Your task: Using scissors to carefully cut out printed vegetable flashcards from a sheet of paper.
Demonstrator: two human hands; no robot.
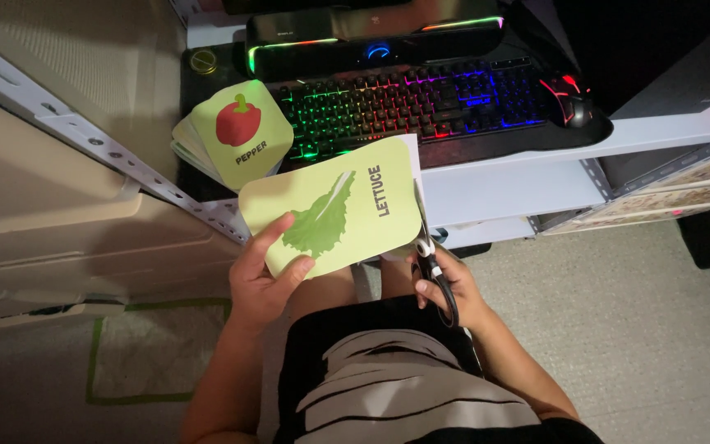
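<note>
lettuce card (334, 210), pale green with a leaf picture, sits mid-frame above the person's lap, pinched at its 7 o'clock corner by the left hand (263, 284). at its 11 o'clock, a stack of cards (236, 136) lies on the table (503, 185) beside the lit keyboard (421, 103). at its 4 o'clock, the right hand (445, 288) grips scissors (431, 255), blades along the card's edge.

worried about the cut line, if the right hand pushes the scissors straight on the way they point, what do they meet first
The right hand points its scissors up along the green card's right edge; probably the white strip there first.
</note>
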